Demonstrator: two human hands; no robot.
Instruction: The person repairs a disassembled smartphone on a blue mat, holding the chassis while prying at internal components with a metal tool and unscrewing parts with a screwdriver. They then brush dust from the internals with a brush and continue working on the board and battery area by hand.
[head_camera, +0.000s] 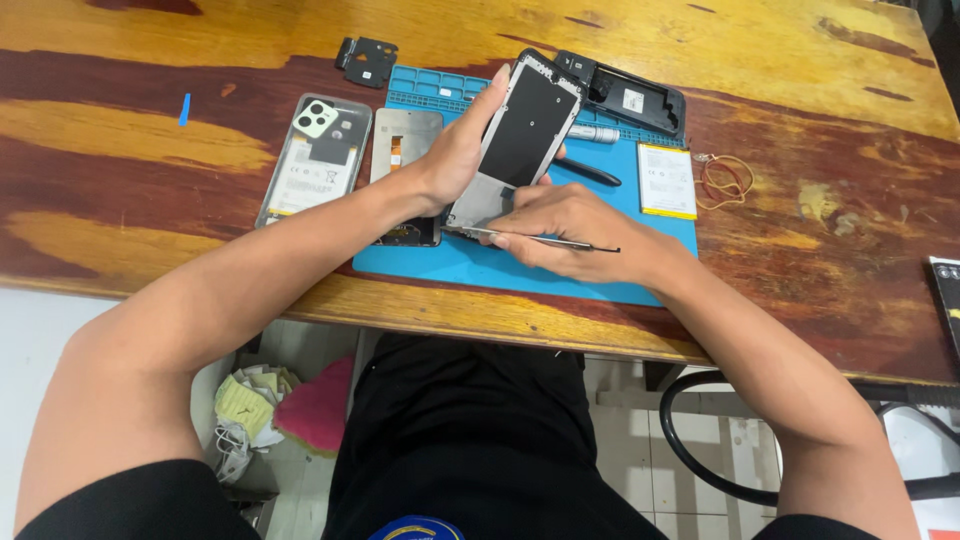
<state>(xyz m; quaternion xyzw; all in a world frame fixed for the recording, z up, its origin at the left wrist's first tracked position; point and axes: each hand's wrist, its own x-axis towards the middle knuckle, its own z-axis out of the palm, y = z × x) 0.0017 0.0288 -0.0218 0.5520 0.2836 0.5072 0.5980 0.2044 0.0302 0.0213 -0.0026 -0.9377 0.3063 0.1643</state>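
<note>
My left hand (455, 150) grips a phone display frame (520, 135) by its left edge and holds it tilted above the blue work mat (470, 262). The frame shows a dark panel on top and bare metal below. My right hand (570, 225) holds a thin metal pry tool (560, 241) lying flat. The tool's left end meets the lower edge of the frame. Both hands are over the middle of the mat.
On the wooden table (150, 130): a clear phone back cover (315, 160), a metal shield plate (403, 140), a small black bracket (367, 60), a black phone housing (630, 95), a battery (667, 180), rubber bands (727, 178), a black tool (588, 172) and a silver cylinder (594, 133).
</note>
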